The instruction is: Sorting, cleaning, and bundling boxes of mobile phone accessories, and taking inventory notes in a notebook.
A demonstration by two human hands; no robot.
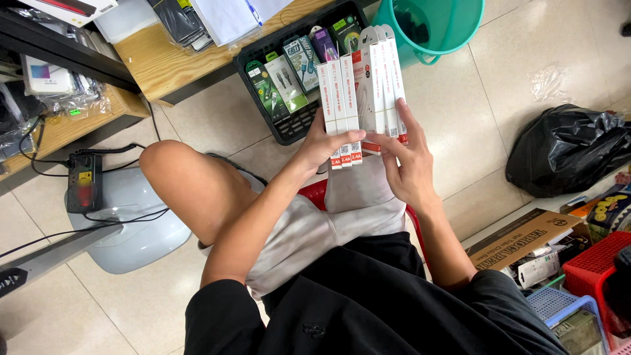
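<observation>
Seated on a red stool (314,192), looking down at both hands over the lap. Left hand (323,143) with its grip closed around a small stack of slim white boxes (344,98), thumb on the near face, fingers wrapped behind. Right hand (407,165) gripping a second bunch of the same white boxes (383,79), fingers spread along the right edge and pinching the red-tipped bottom ends. Both bunches held upright side by side, touching or nearly so, fanned a little at the top.

Just beyond the boxes, a black crate (284,128) on the floor with green, white and purple packets (289,75) standing inside. Far right of that, a teal bucket (447,26). Wooden counter (158,62) at far left with plastic-wrapped stuff on top. Black power strip (84,182) and cables sitting on a pale grey base at left. Over on the right: a black plastic bag (565,148), a brown cardboard box (522,240), a red basket (591,266) and a blue one near the bottom corner.
</observation>
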